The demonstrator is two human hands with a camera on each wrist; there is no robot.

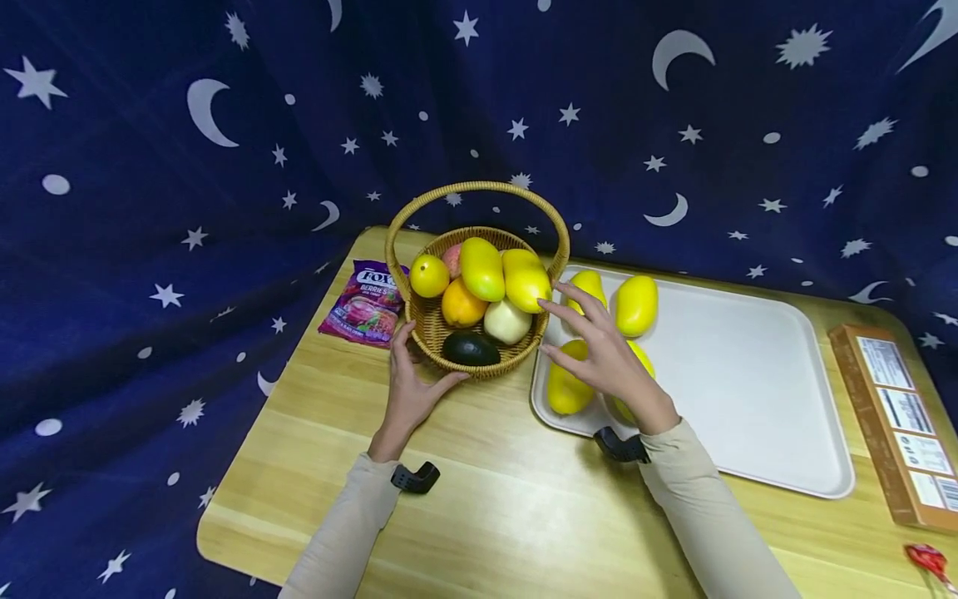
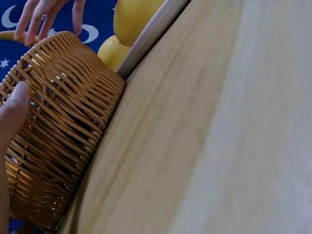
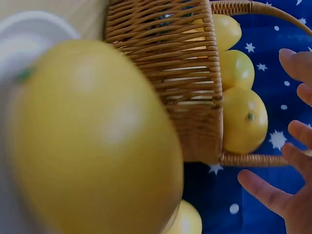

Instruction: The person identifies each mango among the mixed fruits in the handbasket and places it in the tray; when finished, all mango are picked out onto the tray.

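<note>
A round wicker basket [image 1: 479, 373] with a tall handle [image 1: 479, 186] holds several fruits. Two mangoes [image 1: 481, 270] lie on top, beside a round yellow fruit [image 1: 430, 275]. An orange [image 1: 461, 304], a pale fruit [image 1: 508, 323], a dark avocado [image 1: 471, 349] and a partly hidden pinkish fruit [image 1: 451, 259] sit around them. My left hand [image 1: 412, 389] holds the basket's near left side, its thumb [image 2: 18, 100] against the woven wall. Over the basket's right rim, my right hand [image 1: 599, 353] spreads its fingers near the rightmost mango, with nothing in its grasp.
Right of the basket stands a white tray [image 1: 737, 374] with several mangoes [image 1: 636, 305] at its left end. A purple candy bag [image 1: 362, 304] lies left of the basket. A brown box [image 1: 891, 424] and a small red item [image 1: 928, 559] are at the far right.
</note>
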